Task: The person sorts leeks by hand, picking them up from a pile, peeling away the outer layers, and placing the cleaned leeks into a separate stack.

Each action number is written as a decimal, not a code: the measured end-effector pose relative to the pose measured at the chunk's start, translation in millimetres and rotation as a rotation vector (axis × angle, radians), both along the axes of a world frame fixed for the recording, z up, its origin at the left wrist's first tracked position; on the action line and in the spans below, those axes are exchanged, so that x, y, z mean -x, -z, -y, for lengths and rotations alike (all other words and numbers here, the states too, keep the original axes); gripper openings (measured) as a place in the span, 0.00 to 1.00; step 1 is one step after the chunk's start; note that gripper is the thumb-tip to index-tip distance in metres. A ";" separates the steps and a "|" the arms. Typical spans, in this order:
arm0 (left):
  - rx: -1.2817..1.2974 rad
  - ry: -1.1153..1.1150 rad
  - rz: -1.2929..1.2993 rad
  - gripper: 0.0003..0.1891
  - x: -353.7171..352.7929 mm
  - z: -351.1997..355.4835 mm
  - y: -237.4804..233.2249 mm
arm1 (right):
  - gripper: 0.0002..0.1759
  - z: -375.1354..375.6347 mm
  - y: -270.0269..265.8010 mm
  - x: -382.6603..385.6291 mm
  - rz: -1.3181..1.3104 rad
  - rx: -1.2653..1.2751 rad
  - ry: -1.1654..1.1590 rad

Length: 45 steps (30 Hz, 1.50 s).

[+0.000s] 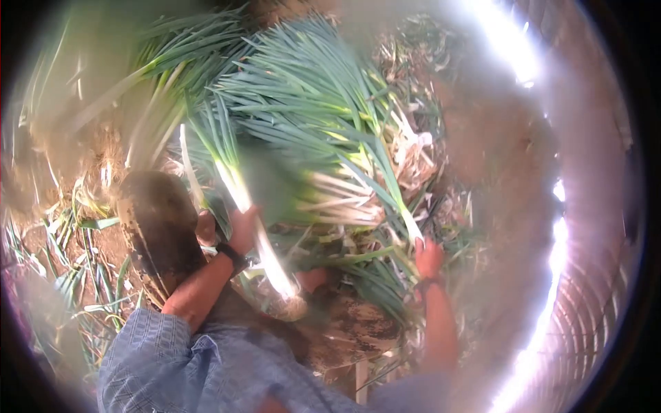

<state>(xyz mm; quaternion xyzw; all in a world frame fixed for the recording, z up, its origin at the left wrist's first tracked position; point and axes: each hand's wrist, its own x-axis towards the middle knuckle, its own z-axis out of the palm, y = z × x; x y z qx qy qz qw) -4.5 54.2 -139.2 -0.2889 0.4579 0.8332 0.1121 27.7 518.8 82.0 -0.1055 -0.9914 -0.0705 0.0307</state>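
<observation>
My left hand (pixel 242 229), with a dark band at the wrist, is closed around the white stalk of a large green onion (pixel 273 259). Its green leaves point up and away, and its root end hangs low near my lap. On the right, my right hand (pixel 428 257) is closed at the lower white end of another green onion (pixel 409 221), whose leaves lean up to the left. Behind both hands lies a big pile of green onions (pixel 310 89), with white stalks bundled toward the middle. Smears on the lens blur parts of the view.
More green onions (pixel 165 62) lie at the upper left. A muddy brown, rounded object (pixel 157 227) stands beside my left arm. Leaf scraps (pixel 89 275) litter the soil at the left, and dry peelings (pixel 413 151) lie right of the pile. Ribbed, shiny sheeting (pixel 592 275) curves along the right.
</observation>
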 end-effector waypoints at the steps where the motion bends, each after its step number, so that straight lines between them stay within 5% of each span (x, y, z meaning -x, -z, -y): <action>1: 0.033 -0.018 -0.020 0.08 -3.4 -1.4 3.6 | 0.17 2.7 -2.7 -7.6 -0.049 0.184 0.013; 5: 0.101 -0.027 -0.070 0.09 -1.9 -11.3 12.7 | 0.16 35.6 -13.9 -14.0 -0.074 0.665 0.153; 8: 0.055 -0.049 -0.119 0.09 -2.0 -13.9 4.1 | 0.11 134.3 -70.9 13.1 -0.033 1.029 0.315; 11: 0.013 -0.037 -0.123 0.09 -1.8 -9.9 -21.1 | 0.09 213.8 -84.3 55.6 -0.052 1.345 0.060; 14: -0.057 -0.035 -0.066 0.08 -4.5 -5.1 -37.3 | 0.13 256.6 -35.7 84.4 0.196 1.514 0.163; 18: -0.055 -0.100 0.001 0.10 7.1 7.5 -57.1 | 0.19 302.9 48.1 65.7 0.401 1.275 0.084; 19: -0.010 -0.071 -0.171 0.10 3.8 16.7 -66.6 | 0.21 309.2 63.8 55.6 0.408 1.199 0.065; 21: -0.030 -0.064 -0.127 0.10 3.6 23.4 -73.5 | 0.21 306.8 101.6 37.2 0.289 0.922 -0.256; 26: -0.131 -0.050 -0.284 0.13 -6.4 5.7 -26.2 | 0.18 299.0 69.9 30.8 0.349 0.606 -0.442; 30: -0.099 -0.026 -0.170 0.14 2.8 10.3 -56.0 | 0.17 293.7 70.6 20.6 0.259 0.350 -0.547; 35: -0.148 -0.089 -0.049 0.13 10.5 21.6 -42.1 | 0.18 288.8 83.4 -2.2 0.372 0.463 -0.613; 38: -0.023 0.000 -0.201 0.14 0.8 21.3 -29.8 | 0.18 286.0 87.0 10.3 0.804 1.263 -0.268; 40: -0.007 0.100 -0.294 0.15 -0.6 13.4 10.9 | 0.23 312.0 51.1 28.9 0.851 1.282 -0.124; 43: 0.329 0.252 -0.617 0.17 -3.2 18.2 4.4 | 0.28 327.8 61.1 44.4 0.747 1.237 -0.125; 45: 0.321 0.250 -0.659 0.18 -1.8 21.8 3.5 | 0.25 330.1 73.3 46.7 0.616 1.240 -0.022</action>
